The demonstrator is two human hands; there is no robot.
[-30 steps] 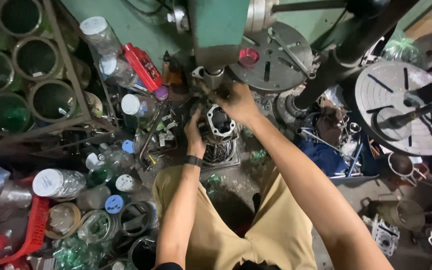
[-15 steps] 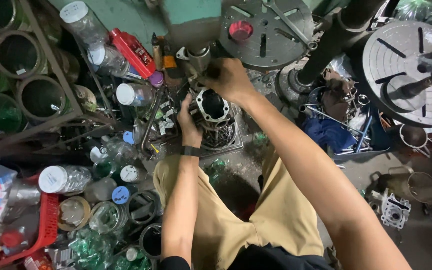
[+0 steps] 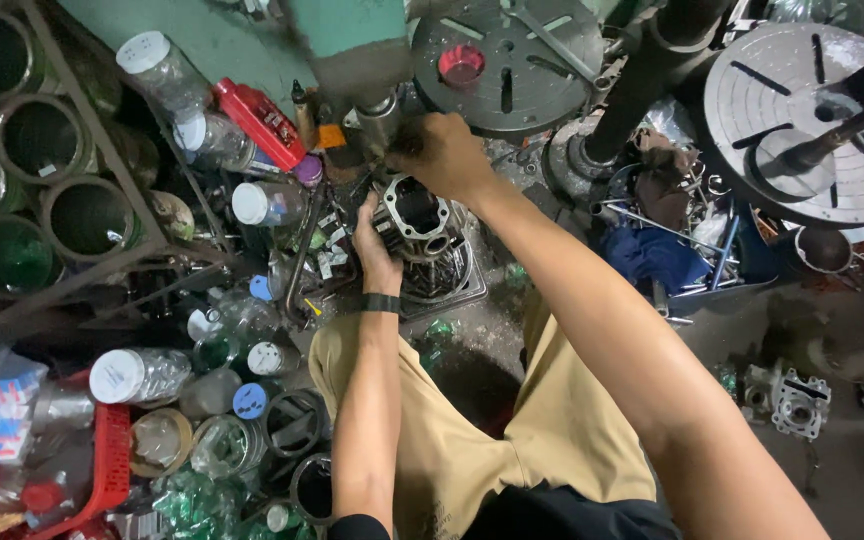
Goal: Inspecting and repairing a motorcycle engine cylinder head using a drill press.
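Cylinder: grey metal engine cylinder [image 3: 420,222] with an open round bore facing up toward me, sitting on a dark finned part just under the green machine head [image 3: 347,45].
Left hand: my left hand [image 3: 374,245] cups the cylinder's left flank, fingers wrapped around its side — grip pressed onto the casting, wristband just behind.
Right hand: my right hand [image 3: 442,155] lies over the far upper edge of the cylinder, next to the machine's spindle [image 3: 380,112]; fingers are curled, but whether they pinch the spindle or the cylinder's rim I cannot tell, the knuckles hide it.
Key relation: the cylinder lies between my two hands, its bore axis roughly upright and leaning a little toward me; the spindle stands just beyond and left of the bore, not over it. The left hand is the nearer one and carries the hold.
Surroundings: clear plastic bottles [image 3: 137,375] with white and blue caps to my left, a red flat can [image 3: 260,122], a round slotted metal plate [image 3: 507,65] behind the right hand, a larger slotted disc [image 3: 812,110] far right.
Change: against the earlier frames, the cylinder sits in much the same spot and both hands have stayed on it — the view has shifted, so the whole scene lies lower in the picture.
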